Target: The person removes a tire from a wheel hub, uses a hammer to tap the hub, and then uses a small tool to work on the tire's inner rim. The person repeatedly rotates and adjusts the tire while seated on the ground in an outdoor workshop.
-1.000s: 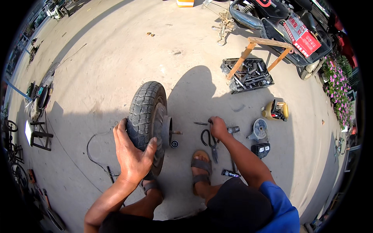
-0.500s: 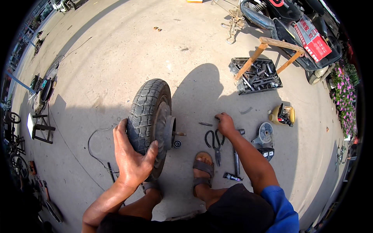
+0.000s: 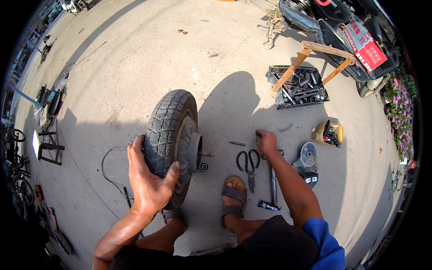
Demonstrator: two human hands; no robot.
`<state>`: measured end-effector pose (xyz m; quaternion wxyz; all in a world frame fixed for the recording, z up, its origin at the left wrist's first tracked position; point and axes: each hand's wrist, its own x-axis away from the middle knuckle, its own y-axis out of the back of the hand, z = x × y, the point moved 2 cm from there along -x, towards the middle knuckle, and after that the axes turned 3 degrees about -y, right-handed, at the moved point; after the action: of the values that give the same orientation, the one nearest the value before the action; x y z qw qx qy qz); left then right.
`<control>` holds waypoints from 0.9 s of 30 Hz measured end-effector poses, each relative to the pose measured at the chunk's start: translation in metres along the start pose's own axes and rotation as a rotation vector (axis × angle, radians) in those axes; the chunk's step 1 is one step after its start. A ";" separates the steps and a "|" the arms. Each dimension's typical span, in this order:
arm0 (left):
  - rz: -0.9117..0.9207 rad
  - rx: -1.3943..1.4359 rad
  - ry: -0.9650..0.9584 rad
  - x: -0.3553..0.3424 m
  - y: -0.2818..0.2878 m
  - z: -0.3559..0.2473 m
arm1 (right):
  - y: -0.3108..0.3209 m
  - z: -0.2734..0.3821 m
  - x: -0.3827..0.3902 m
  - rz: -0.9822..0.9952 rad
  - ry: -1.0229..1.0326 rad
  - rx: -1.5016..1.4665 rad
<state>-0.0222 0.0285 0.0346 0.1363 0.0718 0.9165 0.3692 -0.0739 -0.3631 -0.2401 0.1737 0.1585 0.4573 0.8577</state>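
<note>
Black-tyred wheel point(image 3: 168, 135) upright in its grasp at left, the left hand point(image 3: 150, 189) seemingly steadies it while the right hand point(image 3: 267, 145) curls, contents unclear, just beyond the looped shears point(image 3: 251, 182) at right, so the next move likely calls for one-handed balancing.

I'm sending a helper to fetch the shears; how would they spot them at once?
Start at the big black-tyred wheel, left of centre, and follow its axle stub to the right. The shears lie flat a little further that way. Their two large, open black handle loops set them apart from the straight-handled tool beside them.
</note>
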 end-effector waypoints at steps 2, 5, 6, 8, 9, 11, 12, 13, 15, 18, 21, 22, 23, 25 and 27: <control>-0.007 -0.004 0.000 0.002 0.000 -0.002 | 0.002 -0.001 -0.002 -0.016 -0.003 0.009; -0.003 -0.015 -0.010 0.001 0.002 -0.001 | 0.005 -0.004 -0.002 -0.047 0.017 -0.029; -0.001 -0.017 -0.002 0.001 0.003 -0.002 | 0.004 -0.006 -0.003 -0.047 -0.001 -0.056; 0.000 -0.021 0.006 0.001 0.002 -0.003 | 0.003 -0.011 -0.005 -0.055 -0.037 -0.111; -0.003 -0.021 0.002 0.002 0.002 -0.003 | 0.003 -0.014 -0.005 -0.052 -0.056 -0.140; -0.008 -0.025 -0.004 0.002 0.002 -0.003 | 0.003 -0.017 -0.004 -0.043 -0.095 -0.201; -0.014 -0.017 0.000 0.002 0.001 -0.003 | 0.003 -0.018 -0.004 -0.037 -0.093 -0.201; -0.018 -0.010 0.006 0.002 0.001 -0.001 | 0.005 -0.016 -0.004 -0.027 -0.093 -0.200; -0.021 -0.013 0.017 0.002 0.002 -0.001 | 0.010 -0.013 -0.003 -0.020 -0.117 -0.188; -0.025 -0.030 0.015 0.006 -0.002 -0.006 | 0.015 -0.017 -0.005 -0.056 -0.175 -0.235; -0.009 -0.031 0.006 0.002 -0.001 -0.010 | 0.005 -0.023 -0.007 -0.045 -0.228 -0.409; -0.020 -0.045 0.009 0.005 -0.001 -0.009 | 0.006 -0.003 -0.007 0.021 -0.221 -0.454; -0.035 -0.070 0.010 0.006 0.001 -0.006 | 0.002 0.018 -0.008 0.091 -0.209 -0.507; -0.006 -0.042 0.047 0.006 -0.002 -0.013 | -0.005 0.018 -0.007 0.148 -0.012 -0.382; -0.028 -0.056 0.037 0.009 -0.004 -0.014 | -0.013 0.033 -0.006 0.277 0.079 -0.327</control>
<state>-0.0347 0.0187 0.0396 0.1264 0.0482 0.9091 0.3940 -0.0528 -0.3353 -0.2339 0.0597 0.1559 0.2925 0.9416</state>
